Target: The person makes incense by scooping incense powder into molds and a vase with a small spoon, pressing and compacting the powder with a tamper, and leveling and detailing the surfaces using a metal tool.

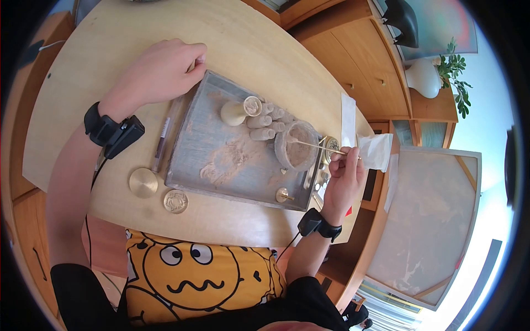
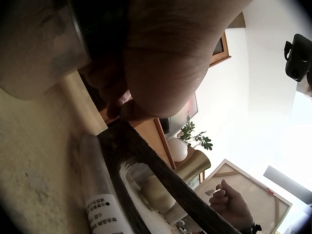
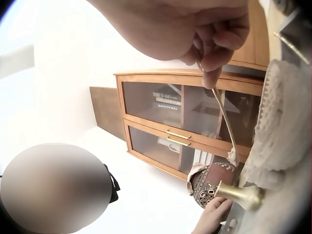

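Observation:
My right hand (image 1: 345, 174) pinches the handle of a thin long-handled spoon (image 1: 317, 146). The spoon's tip is over a bowl (image 1: 280, 151) of pale brown powder, and powder clings to the tip in the right wrist view (image 3: 232, 155). My left hand (image 1: 160, 69) rests on the table by the far left corner of a grey tray (image 1: 190, 129), fingers loosely curled, with nothing seen in them. Inside the tray stand a brass vase (image 1: 233, 113) and several small powder-dusted bottles (image 1: 260, 134) beside the bowl. Loose powder (image 1: 232, 160) lies across the tray floor.
A labelled clear tube (image 1: 162, 138) lies along the tray's left side. Near the front are a brass disc (image 1: 143, 182) and a small round dish (image 1: 176, 202). A brass piece (image 1: 283, 195) sits in the tray's near corner. At right stands a white packet (image 1: 375, 151).

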`<state>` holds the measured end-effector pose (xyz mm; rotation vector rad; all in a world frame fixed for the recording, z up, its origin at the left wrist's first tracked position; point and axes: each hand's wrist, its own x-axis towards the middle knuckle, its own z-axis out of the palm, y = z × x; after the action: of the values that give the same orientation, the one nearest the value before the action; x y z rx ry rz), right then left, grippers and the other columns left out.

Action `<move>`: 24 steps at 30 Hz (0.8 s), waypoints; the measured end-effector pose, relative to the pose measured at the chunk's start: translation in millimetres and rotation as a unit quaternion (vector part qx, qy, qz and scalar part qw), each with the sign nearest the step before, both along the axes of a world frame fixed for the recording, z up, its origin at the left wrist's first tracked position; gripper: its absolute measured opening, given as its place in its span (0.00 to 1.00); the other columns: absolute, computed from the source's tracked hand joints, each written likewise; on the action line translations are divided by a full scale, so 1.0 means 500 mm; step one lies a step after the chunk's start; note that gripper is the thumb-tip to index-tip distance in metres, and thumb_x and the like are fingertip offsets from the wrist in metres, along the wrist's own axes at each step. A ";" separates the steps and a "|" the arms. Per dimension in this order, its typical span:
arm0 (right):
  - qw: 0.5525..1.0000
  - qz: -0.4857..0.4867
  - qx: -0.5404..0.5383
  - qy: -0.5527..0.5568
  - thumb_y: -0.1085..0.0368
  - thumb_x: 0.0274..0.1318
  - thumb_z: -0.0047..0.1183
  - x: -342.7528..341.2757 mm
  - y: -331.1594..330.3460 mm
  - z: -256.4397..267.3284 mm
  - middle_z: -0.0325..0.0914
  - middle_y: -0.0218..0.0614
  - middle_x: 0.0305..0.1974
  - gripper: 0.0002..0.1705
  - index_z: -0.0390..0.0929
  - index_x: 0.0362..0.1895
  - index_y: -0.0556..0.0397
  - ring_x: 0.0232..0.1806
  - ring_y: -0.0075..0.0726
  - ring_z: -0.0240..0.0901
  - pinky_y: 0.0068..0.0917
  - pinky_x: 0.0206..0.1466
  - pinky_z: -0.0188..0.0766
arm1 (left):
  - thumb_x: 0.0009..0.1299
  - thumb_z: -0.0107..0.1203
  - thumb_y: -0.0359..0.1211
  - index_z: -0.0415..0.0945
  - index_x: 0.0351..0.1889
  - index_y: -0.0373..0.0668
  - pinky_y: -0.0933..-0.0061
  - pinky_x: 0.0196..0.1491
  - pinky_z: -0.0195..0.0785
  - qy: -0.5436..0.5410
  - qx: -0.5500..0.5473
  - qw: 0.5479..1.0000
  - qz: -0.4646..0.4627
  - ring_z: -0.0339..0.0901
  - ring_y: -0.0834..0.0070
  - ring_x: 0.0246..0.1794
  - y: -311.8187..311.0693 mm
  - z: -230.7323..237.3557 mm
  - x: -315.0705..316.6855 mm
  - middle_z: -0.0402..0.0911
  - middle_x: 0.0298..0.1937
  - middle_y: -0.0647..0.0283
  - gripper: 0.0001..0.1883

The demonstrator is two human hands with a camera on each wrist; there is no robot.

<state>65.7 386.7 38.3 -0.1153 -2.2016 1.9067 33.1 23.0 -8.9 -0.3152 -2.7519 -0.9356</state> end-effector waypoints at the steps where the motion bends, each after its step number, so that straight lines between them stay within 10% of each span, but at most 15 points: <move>1: 1.000 0.002 0.008 -0.004 0.55 0.73 0.46 -0.001 -0.007 0.004 0.78 0.32 0.25 0.18 0.77 0.38 0.57 0.22 0.16 0.61 0.16 0.26 0.53 | 0.69 0.52 0.33 0.70 0.31 0.37 0.58 0.27 0.60 -0.011 0.003 1.000 0.000 0.71 0.57 0.20 0.000 0.001 0.000 0.74 0.19 0.53 0.09; 24: 0.973 0.046 0.226 0.021 0.61 0.70 0.49 0.003 -0.112 0.086 0.82 0.34 0.24 0.15 0.78 0.36 0.61 0.23 0.15 0.68 0.15 0.29 0.63 | 0.69 0.52 0.32 0.70 0.31 0.37 0.58 0.28 0.62 -0.004 0.009 1.000 -0.007 0.73 0.55 0.22 -0.003 -0.009 -0.004 0.76 0.22 0.52 0.08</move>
<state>67.0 330.8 81.4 0.1050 -2.5833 1.3825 31.1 21.7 -13.4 -0.3287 -2.7497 -0.9676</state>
